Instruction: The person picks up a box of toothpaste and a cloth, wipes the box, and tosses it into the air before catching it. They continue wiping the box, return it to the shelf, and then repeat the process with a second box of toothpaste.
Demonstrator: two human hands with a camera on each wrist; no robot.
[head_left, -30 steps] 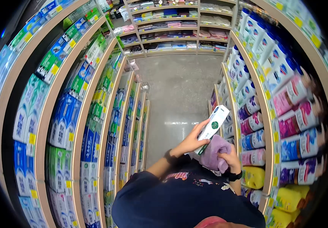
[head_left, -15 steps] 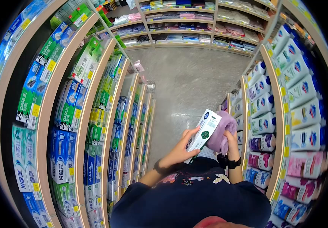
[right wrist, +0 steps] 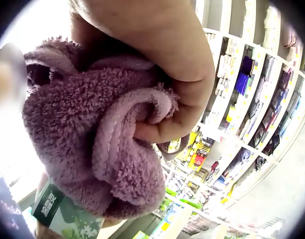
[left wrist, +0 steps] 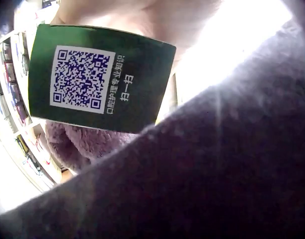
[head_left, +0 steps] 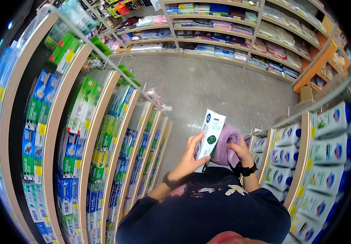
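Note:
My left hand (head_left: 188, 159) grips a slim white toothpaste box (head_left: 214, 128) with a dark green round mark, thumb across its front and fingers along its left edge. The box stands tilted in front of the shirt. Its green end flap with a QR code (left wrist: 83, 79) faces the left wrist camera. Just right of it, my right hand (head_left: 242, 152) holds a bunched, fluffy purple towel (head_left: 224, 148), which overlaps the box's lower part. In the right wrist view, curled fingers (right wrist: 165, 127) press into the towel's folds, and a hanging loop shows beside them.
Tall shelves of boxed toothpaste (head_left: 71, 152) line the left side. On the right, shelves hold white bottles (head_left: 326, 148) with blue caps. Grey floor (head_left: 191, 81) runs between them toward back shelves of folded textiles (head_left: 224, 26). An orange shelf unit (head_left: 326, 69) stands at far right.
The person has moved forward along the aisle, and the orange unit has come into view. The box and towel have shifted left in the head view, the box more upright. Both holds stay.

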